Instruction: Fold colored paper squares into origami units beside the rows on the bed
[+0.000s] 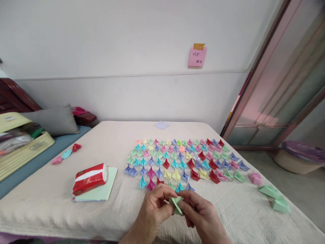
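Observation:
Between my two hands is a small light green folded paper piece (176, 204), held above the near edge of the cloth-covered table. My left hand (155, 210) pinches it from the left with thumb and forefinger. From the other side, my right hand (198, 214) grips its right edge, with the thumb close to the lower point. Just beyond my fingers lie rows of small folded paper boats (176, 175) in blue, red, yellow, pink, green and purple. My fingers cover part of the nearest row.
A red tissue pack (90, 179) rests on a pale green paper stack (111, 183) at left. Several folded pieces (66, 154) lie beyond it. Larger green folded papers (280, 204) sit by the right edge. A lilac sheet (161, 125) lies near the wall, below a pink note (197, 57).

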Tool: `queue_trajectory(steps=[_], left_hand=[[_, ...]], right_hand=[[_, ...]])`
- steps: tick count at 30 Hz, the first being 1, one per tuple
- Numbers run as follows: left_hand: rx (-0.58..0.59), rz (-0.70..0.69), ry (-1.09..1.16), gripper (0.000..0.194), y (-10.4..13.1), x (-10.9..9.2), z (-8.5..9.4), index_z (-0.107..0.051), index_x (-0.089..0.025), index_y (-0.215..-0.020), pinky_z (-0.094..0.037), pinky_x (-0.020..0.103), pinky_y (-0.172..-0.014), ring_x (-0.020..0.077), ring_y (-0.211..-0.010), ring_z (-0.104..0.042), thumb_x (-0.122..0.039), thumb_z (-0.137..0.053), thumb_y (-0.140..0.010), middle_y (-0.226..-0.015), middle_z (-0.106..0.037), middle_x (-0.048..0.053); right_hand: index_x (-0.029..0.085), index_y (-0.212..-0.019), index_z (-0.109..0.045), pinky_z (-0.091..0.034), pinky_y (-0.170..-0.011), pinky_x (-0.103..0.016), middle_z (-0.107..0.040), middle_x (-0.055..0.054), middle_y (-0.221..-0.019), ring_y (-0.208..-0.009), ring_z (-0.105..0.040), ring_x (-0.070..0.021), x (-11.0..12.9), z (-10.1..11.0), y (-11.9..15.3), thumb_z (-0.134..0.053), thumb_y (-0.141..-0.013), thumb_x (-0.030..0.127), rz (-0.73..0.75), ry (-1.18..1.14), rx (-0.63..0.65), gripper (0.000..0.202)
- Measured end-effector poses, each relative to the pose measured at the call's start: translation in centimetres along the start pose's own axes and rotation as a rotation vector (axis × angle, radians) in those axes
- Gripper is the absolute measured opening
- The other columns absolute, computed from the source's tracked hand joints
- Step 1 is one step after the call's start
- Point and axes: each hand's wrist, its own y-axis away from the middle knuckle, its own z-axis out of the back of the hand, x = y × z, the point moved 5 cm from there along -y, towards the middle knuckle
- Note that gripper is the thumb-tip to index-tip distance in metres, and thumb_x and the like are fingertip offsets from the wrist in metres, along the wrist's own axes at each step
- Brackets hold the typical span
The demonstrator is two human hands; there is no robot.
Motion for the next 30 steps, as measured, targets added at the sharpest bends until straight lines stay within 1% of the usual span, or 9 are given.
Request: queue_trajectory(steps=[2, 3, 7, 10, 14, 16, 19, 26, 30], left_hand=[[-0.016, -0.089, -0.120, 0.004, -0.1, -0.1, 0.1, -0.072, -0.017, -0.075, -0.046, 0.027, -0.070, 0.0184, -0.080, -0.059, -0.017, -0.072, -0.071, -0.087, -0.063, 0.005], [-0.045, -0.108, -0.161, 0.003, -0.1, -0.1, 0.3, -0.073, -0.017, -0.073, -0.046, 0.027, -0.070, 0.0187, -0.081, -0.059, -0.015, -0.072, -0.070, -0.085, -0.063, 0.005], [-0.147, -0.089, -0.217, 0.007, -0.1, 0.1, 0.6, -0.073, -0.017, -0.070, -0.044, 0.022, -0.059, 0.0154, -0.071, -0.057, -0.011, -0.070, -0.069, -0.078, -0.060, 0.004], [-0.164, -0.110, -0.271, 0.010, 0.0, 0.0, 0.5, -0.074, -0.018, -0.074, -0.045, 0.021, -0.056, 0.0148, -0.069, -0.058, -0.010, -0.068, -0.072, -0.081, -0.060, 0.004], [-0.130, -0.184, -0.427, 0.010, 0.3, -0.3, 0.1, -0.077, -0.019, -0.079, -0.048, 0.021, -0.058, 0.0159, -0.072, -0.061, -0.016, -0.068, -0.077, -0.085, -0.063, 0.006], [-0.132, -0.223, -0.469, 0.009, 0.4, -0.5, 0.1, -0.078, -0.020, -0.080, -0.048, 0.022, -0.059, 0.0164, -0.073, -0.062, -0.017, -0.069, -0.078, -0.084, -0.064, 0.007], [-0.152, -0.234, -0.429, 0.009, 0.5, -0.4, 0.4, -0.078, -0.020, -0.078, -0.048, 0.022, -0.059, 0.0159, -0.072, -0.061, -0.021, -0.070, -0.079, -0.084, -0.064, 0.007], [-0.203, -0.138, -0.186, 0.007, 0.3, 0.7, 1.1, -0.079, -0.021, -0.074, -0.049, 0.022, -0.056, 0.0128, -0.064, -0.060, -0.026, -0.074, -0.075, -0.085, -0.062, 0.005], [-0.229, -0.076, -0.125, 0.009, 0.0, 1.0, 1.4, -0.079, -0.021, -0.070, -0.048, 0.022, -0.053, 0.0123, -0.061, -0.059, -0.030, -0.077, -0.070, -0.086, -0.062, 0.005]], right_hand=[[0.018, -0.092, -0.063, -0.035, -0.041, -0.020, -0.046, 0.008, -0.053, -0.042, -0.043, -0.0094, -0.1, 0.3, -0.1, -0.065, -0.079, 0.045, 0.022, -0.016, -0.040, 0.030], [0.019, -0.092, -0.063, -0.037, -0.041, -0.021, -0.048, 0.006, -0.055, -0.043, -0.045, -0.0101, -0.1, 0.6, -0.1, -0.064, -0.079, 0.045, 0.048, 0.000, -0.068, 0.029], [0.021, -0.085, -0.063, -0.044, -0.050, -0.023, -0.057, 0.001, -0.066, -0.055, -0.051, -0.0135, 1.0, 1.3, 0.5, -0.060, -0.085, 0.033, 0.269, 0.265, -0.173, 0.012], [0.023, -0.087, -0.062, -0.046, -0.057, -0.024, -0.060, -0.001, -0.075, -0.061, -0.055, -0.0143, 2.1, 0.8, 1.2, -0.057, -0.088, 0.023, 0.457, 0.407, -0.143, 0.005], [0.023, -0.091, -0.062, -0.048, -0.064, -0.023, -0.062, -0.003, -0.085, -0.073, -0.060, -0.0153, 2.7, 0.0, 1.6, -0.055, -0.089, 0.015, 0.599, 0.448, -0.071, 0.011], [0.023, -0.088, -0.062, -0.049, -0.066, -0.023, -0.062, -0.003, -0.084, -0.076, -0.061, -0.0157, 2.8, 0.0, 1.6, -0.054, -0.090, 0.014, 0.610, 0.458, -0.079, 0.013], [0.023, -0.082, -0.061, -0.049, -0.066, -0.023, -0.063, -0.002, -0.081, -0.074, -0.061, -0.0154, 2.8, 0.3, 1.5, -0.055, -0.090, 0.015, 0.584, 0.466, -0.107, 0.013], [0.023, -0.079, -0.060, -0.047, -0.065, -0.022, -0.064, 0.000, -0.077, -0.071, -0.061, -0.0153, 2.5, 1.0, 1.3, -0.056, -0.090, 0.020, 0.511, 0.484, -0.160, 0.013], [0.023, -0.075, -0.056, -0.046, -0.062, -0.022, -0.061, 0.001, -0.072, -0.066, -0.059, -0.0148, 1.9, 1.3, 1.1, -0.052, -0.092, 0.023, 0.432, 0.454, -0.192, 0.017]])
